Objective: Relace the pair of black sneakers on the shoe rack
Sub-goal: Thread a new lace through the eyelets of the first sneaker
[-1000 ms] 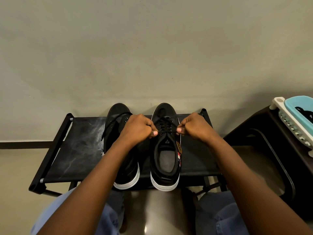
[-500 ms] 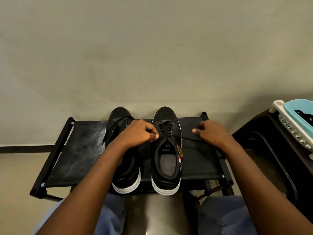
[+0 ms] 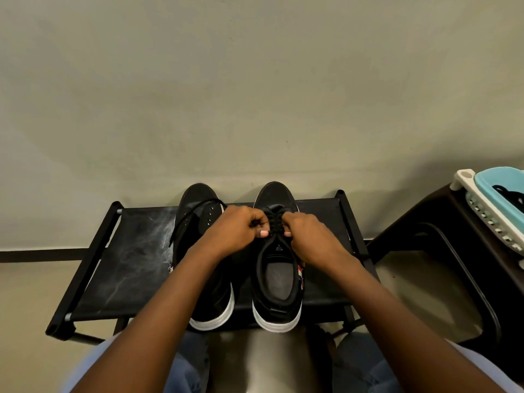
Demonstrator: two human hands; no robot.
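Two black sneakers with white soles stand side by side on the black shoe rack (image 3: 133,268), toes toward the wall. The right sneaker (image 3: 279,282) has its black lace (image 3: 276,219) threaded through the eyelets. My left hand (image 3: 236,234) and my right hand (image 3: 307,236) meet over its tongue, each with fingers curled and pinching the lace. The left sneaker (image 3: 204,279) is partly hidden under my left forearm; its loose lace (image 3: 188,219) trails off the left side and its eyelets are bare.
A dark stool or side table (image 3: 442,251) stands to the right of the rack, carrying a white basket with a teal tub (image 3: 499,188). A plain wall rises right behind the rack. My knees in blue trousers sit below the rack's front edge.
My right hand, which had pulled the lace out to the right, has come back in to the eyelets beside my left hand. The sneakers have not moved.
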